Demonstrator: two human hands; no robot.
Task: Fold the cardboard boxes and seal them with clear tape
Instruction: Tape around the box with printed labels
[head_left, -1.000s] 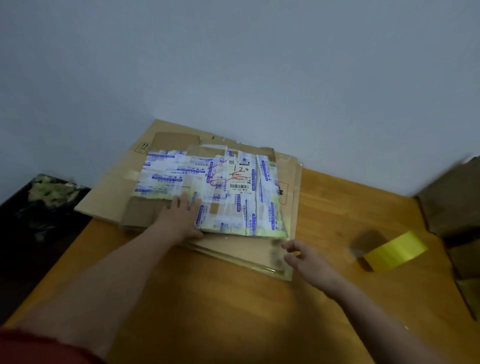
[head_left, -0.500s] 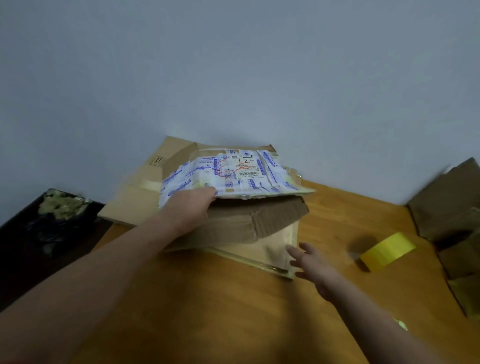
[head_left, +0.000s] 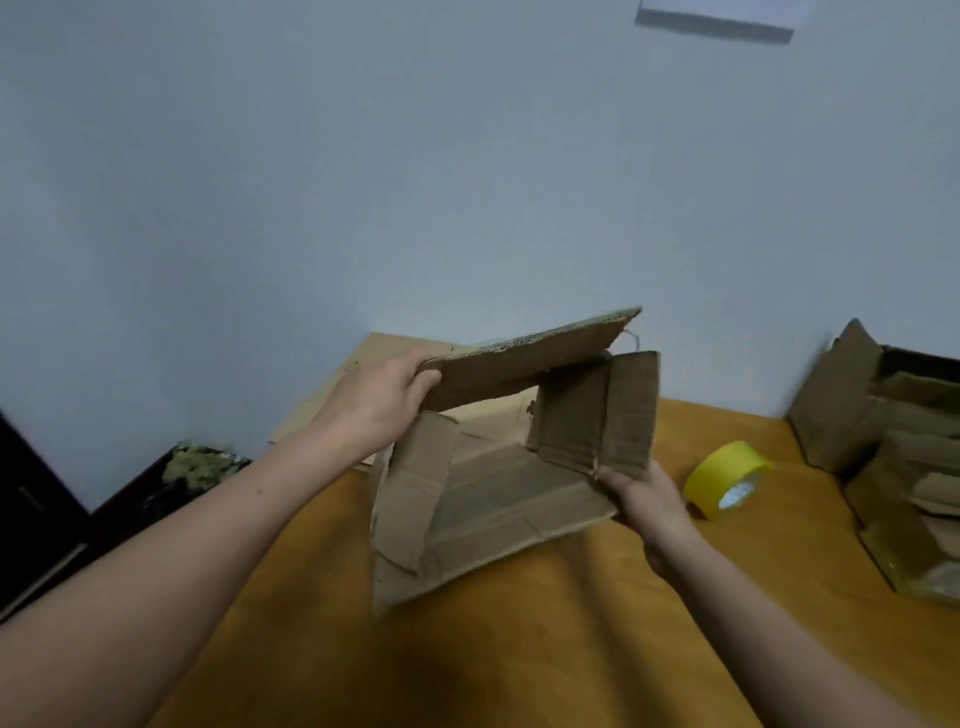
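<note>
Shows the cardboard box (head_left: 498, 499) raised off the surface (head_left: 519, 649), just left of the yellow tape roll (head_left: 727, 480), and pulled open into a lopsided tube with one open end towards the camera.

Differs from a second ago in this opening. Then lay flat, printed side up, on the flat cardboard sheet (head_left: 387, 344) behind and left of the tape roll. Half a second ago was already lifted along one edge. Now hides that printed side and bares only plain brown inner walls and loose flaps.

Sets the grip of the left hand (head_left: 379, 405) clamped on the left end of the top panel. Sets the grip of the right hand (head_left: 644, 499) closed on the lower right corner, the one nearest the tape roll. Half a second ago kept that hand open and just short of the cardboard.

Leaves the tape roll resting on the surface much as before, just beside the right hand.

Places more open brown boxes (head_left: 852, 410) right of the tape roll, against the wall, and a dark object topped with greenish matter (head_left: 197, 465) far left of it.
</note>
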